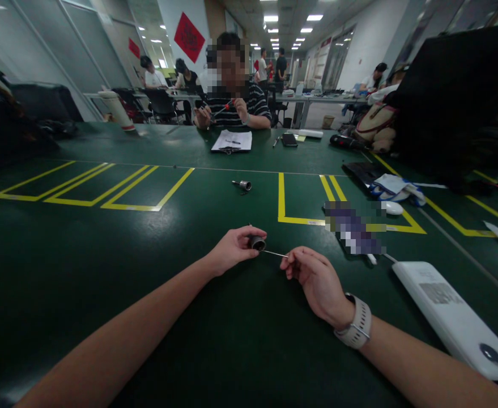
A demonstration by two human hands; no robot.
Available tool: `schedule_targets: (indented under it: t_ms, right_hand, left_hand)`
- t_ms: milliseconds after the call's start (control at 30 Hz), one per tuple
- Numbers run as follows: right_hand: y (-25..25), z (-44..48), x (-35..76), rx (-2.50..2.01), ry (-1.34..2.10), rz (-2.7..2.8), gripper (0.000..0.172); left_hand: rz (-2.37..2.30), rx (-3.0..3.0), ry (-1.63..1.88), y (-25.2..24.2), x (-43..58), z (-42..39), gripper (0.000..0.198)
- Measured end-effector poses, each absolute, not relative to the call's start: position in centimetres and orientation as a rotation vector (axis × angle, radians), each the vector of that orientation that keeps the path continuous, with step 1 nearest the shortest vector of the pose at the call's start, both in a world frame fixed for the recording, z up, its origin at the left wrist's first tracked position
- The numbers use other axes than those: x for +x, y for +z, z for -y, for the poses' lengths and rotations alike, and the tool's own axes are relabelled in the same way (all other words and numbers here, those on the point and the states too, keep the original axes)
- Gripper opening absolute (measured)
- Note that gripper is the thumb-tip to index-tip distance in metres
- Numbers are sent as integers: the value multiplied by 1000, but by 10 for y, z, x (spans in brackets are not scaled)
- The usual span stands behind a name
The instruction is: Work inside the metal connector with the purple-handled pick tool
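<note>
My left hand (235, 249) pinches a small grey metal cup (257, 243) that looks like a hole saw, its open mouth facing me. Between thumb and fingers of my right hand (312, 275) is the end of a thin straight metal rod (275, 254). The rod's other end reaches the cup's rim; whether it goes inside I cannot tell. Beyond my hands, a similar hole saw (244, 185) lies on its side on the green table (215, 334), shank to the left.
Yellow tape outlines (281, 198) mark the table. To the right lie a phone (353, 229), a large white device (448, 311), a white mouse (392, 208) and gloves (395, 186). Across sits a person (257, 102) holding a thin tool, behind a clipboard (232, 140).
</note>
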State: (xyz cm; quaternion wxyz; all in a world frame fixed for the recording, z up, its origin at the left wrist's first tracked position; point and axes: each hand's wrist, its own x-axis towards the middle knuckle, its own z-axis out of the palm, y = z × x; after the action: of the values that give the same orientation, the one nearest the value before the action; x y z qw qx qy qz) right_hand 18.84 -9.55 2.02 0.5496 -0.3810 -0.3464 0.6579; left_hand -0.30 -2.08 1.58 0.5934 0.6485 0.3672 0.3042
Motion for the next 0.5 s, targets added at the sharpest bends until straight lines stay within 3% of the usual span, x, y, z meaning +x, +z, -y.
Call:
schedule_targets:
  t_ms: [500]
  right_hand:
    - [14, 100, 187, -998, 1512, 1064, 20]
  left_hand:
    - [-912, 1519, 722, 19, 0, 24, 38]
